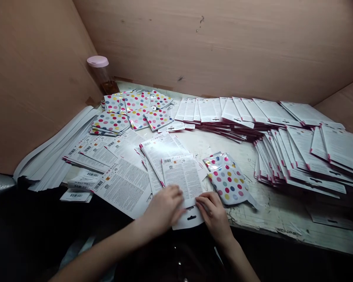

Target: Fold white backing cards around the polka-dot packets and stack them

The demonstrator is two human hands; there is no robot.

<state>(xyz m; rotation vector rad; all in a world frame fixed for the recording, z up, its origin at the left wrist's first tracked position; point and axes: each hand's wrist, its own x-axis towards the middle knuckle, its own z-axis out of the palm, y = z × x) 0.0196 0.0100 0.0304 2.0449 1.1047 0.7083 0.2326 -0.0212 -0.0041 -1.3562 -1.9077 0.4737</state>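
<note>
A white printed packet (182, 176) with fine text, a barcode and a hang hole lies before me, its lower end over the table's front edge. My left hand (164, 207) is on its lower left part, fingers curled and slightly blurred against it. At the lower right edge, my right hand (214, 213) pinches the packet between thumb and fingers. Just right of that hand rest polka-dot foil pouches (228, 182), one with a loose strip at its corner. More printed packets (126, 186) spread beneath and to the left, overlapping one another.
A pile of polka-dot pouches (138, 105) sits at the back left, near a pink-lidded clear container (98, 64). Rows of stacked printed packets (294, 152) fill the right side. Long white sheets (59, 150) lean along the left cardboard wall (32, 78). Folded barcode labels (79, 186) lie at front left.
</note>
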